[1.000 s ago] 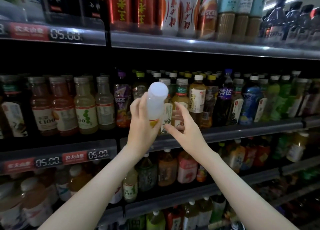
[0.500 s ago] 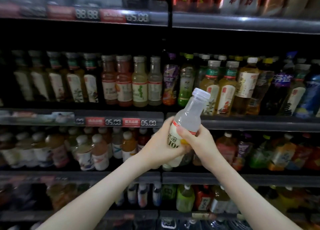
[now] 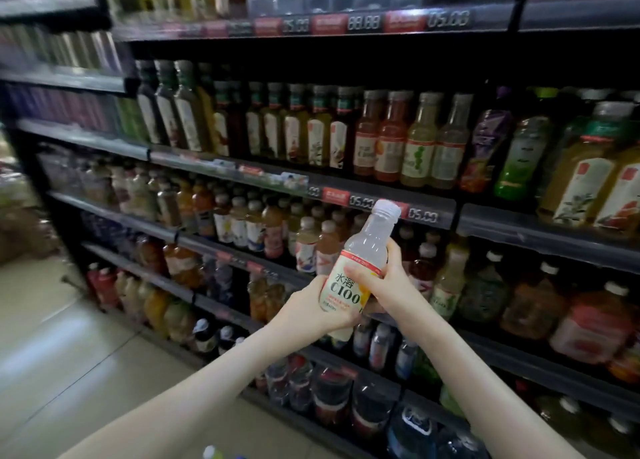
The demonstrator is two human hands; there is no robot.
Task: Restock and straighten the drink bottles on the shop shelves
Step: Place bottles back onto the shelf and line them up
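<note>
A pale, cloudy drink bottle (image 3: 360,261) with a white cap and a "C100" label is held in front of the shelves, tilted slightly right. My left hand (image 3: 311,311) grips its lower part from the left and below. My right hand (image 3: 384,282) wraps round the label from the right, thumb across the front. Behind it, a row of similar C100 bottles (image 3: 405,140) in red, orange and pale green stands on the middle shelf (image 3: 381,200), level with the price tags.
Dark shelving (image 3: 519,228) packed with bottles fills the view, several tiers high. Tea bottles (image 3: 294,126) stand left of the C100 row; green and purple bottles (image 3: 519,147) stand right of it. Tiled floor (image 3: 69,354) lies at lower left.
The view has swung left and down, showing the aisle floor. The bottle came down from cap-toward-me at shelf height to a tilted upright pose with both hands round it.
</note>
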